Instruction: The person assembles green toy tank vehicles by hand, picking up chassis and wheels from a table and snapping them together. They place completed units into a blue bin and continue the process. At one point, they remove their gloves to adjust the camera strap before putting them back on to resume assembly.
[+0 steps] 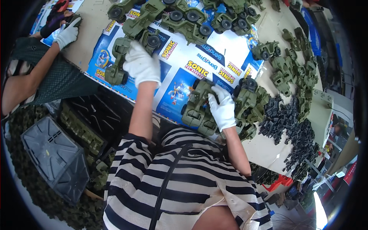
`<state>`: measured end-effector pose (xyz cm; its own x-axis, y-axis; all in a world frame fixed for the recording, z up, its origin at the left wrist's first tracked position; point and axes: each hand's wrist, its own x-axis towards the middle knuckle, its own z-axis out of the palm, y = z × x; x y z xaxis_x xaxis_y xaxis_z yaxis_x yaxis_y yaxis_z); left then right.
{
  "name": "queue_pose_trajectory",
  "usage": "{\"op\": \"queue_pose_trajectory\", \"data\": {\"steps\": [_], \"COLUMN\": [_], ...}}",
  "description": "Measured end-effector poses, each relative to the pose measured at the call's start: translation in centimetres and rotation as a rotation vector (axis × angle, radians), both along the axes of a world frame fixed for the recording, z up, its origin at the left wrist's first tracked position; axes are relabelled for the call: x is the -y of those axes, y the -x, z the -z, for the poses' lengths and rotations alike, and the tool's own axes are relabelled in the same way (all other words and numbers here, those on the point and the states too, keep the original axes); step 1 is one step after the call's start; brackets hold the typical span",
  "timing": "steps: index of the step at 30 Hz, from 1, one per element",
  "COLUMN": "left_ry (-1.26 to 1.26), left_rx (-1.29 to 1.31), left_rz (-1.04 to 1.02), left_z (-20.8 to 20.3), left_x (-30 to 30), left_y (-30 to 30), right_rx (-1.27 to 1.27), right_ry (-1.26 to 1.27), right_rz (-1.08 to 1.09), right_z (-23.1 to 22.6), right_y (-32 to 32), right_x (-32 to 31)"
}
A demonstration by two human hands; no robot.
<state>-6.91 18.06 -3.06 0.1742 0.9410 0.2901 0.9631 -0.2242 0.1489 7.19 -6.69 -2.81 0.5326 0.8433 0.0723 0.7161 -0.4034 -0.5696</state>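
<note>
My left hand (pixel 142 66), in a white glove, is over the table with its fingers bent and smeared by motion. Right beside its fingertips stands an olive-green toy military truck (pixel 115 71); whether I grip it, I cannot tell. Another green toy vehicle with a black wheel (pixel 152 40) is just beyond that hand. My right hand (pixel 223 109), gloved too, has thumb and fingers on a green toy jeep (pixel 199 105) near the table's front edge. More toy vehicles (pixel 247 96) crowd against its right side.
Printed blue-and-white sheets (pixel 172 73) cover the tabletop. Green vehicles (pixel 184 19) are heaped at the back and right (pixel 299 65). Small black parts (pixel 283 119) are piled at the right. A co-worker's gloved hand (pixel 67 35) is at the far left. Below lies a grey plastic crate (pixel 53 149).
</note>
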Motion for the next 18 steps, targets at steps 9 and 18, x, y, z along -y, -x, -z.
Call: {"op": "queue_pose_trajectory", "data": {"steps": [9,18], "left_ry": [-0.054,0.032], "left_rx": [0.073,0.322], "left_rz": [0.479,0.633], "left_z": [2.4,3.5], "left_x": [6.0,7.8], "left_y": [0.1,7.1], "right_rx": [-0.086,-0.181], "right_ry": [-0.018,-0.064], "right_rz": [-0.013,0.051], "right_z": [-2.2,-5.8], "right_y": [0.5,-0.1], "right_x": [0.7,3.4]}}
